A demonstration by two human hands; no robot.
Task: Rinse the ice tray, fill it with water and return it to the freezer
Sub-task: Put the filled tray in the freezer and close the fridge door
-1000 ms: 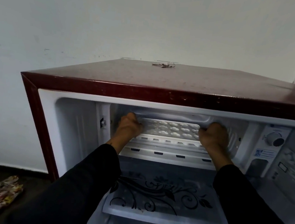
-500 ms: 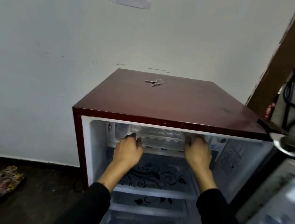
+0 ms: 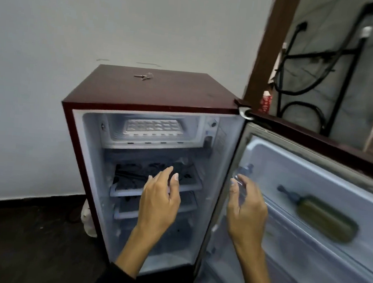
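Note:
The white ice tray (image 3: 153, 126) lies flat inside the freezer compartment (image 3: 112, 132) at the top of the small maroon fridge (image 3: 154, 91). My left hand (image 3: 159, 197) hovers in front of the patterned shelves, fingers relaxed, holding nothing. My right hand (image 3: 246, 206) hovers near the inner edge of the open door (image 3: 309, 174), fingers loosely straight and empty. Both hands are well below and in front of the tray, touching nothing.
The fridge door stands open to the right, with a greenish bottle (image 3: 323, 217) and a clear bottle (image 3: 245, 171) lying in its rack. Keys (image 3: 143, 76) rest on the fridge top. A wooden post (image 3: 268, 49) and black cables (image 3: 299, 83) stand behind the door. Dark floor lies at the left.
Both hands let go of the ice tray and drew back out of the freezer compartment. The view pulled back and up, so the whole fridge and open door now show.

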